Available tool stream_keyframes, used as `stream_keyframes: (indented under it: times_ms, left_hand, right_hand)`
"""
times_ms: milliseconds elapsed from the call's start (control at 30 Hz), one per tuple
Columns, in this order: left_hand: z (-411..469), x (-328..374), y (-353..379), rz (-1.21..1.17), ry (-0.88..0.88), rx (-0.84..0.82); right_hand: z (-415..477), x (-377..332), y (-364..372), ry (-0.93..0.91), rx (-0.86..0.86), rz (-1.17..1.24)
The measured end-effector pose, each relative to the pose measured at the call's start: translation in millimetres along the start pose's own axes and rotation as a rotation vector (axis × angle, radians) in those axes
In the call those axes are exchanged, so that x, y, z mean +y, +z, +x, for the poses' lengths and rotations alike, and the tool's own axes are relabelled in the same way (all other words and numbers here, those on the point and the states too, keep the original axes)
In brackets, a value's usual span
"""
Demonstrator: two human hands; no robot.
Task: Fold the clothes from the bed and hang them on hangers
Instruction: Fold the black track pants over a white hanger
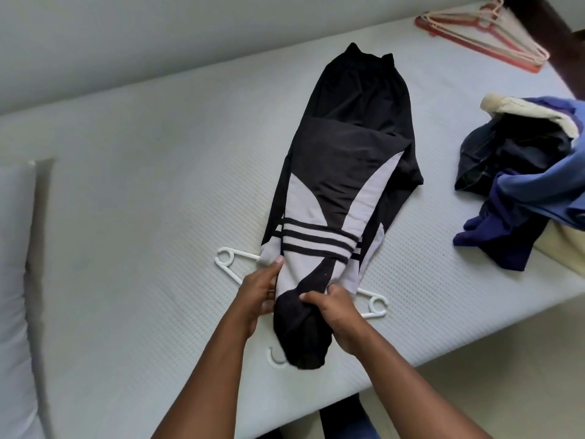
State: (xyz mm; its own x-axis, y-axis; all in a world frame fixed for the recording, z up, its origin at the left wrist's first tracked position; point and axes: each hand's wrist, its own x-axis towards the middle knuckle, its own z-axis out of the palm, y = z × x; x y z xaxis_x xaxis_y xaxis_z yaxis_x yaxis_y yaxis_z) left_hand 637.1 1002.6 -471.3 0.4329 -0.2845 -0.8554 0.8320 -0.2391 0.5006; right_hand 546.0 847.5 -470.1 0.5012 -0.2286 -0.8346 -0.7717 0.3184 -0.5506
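Pillow [15, 280] far left. White hanger [226, 261] lies under the top [342, 160], mid bed [126, 201]. Left hand [258, 291] pinches its grey edge, fingers tucked beneath. Right hand [337, 315] curls round the black collar. Cloth looks soft, light, limp; best held at the shoulders. Pile [519, 172] right.
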Motion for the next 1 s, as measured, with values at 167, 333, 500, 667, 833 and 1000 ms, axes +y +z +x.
stream_keyframes:
  times_ms: [167, 333, 500, 667, 833, 1000]
  left_hand:
    - [9, -12, 6, 0.250, 0.154, 0.361]
    - [-1, -56, 3, 0.555, 0.034, 0.685]
    - [-2, -87, 11, 0.776, 0.156, 0.625]
    - [-16, -90, 21, 0.883, 0.169, 0.575]
    - [-16, -90, 18, 0.968, 0.147, 0.474]
    - [-23, -82, 10, 0.846, 0.134, 0.431]
  right_hand:
    - [3, -5, -12, -0.015, 0.000, -0.027]
    - [27, -9, -17, -0.127, 0.101, -0.072]
    - [15, -7, -15, -0.465, 0.616, -0.690]
    - [-9, 20, -17, -0.822, 0.459, -0.882]
    - [11, 39, -11, -0.676, 0.149, -1.254]
    - [22, 22, -8, -0.605, 0.145, -1.181]
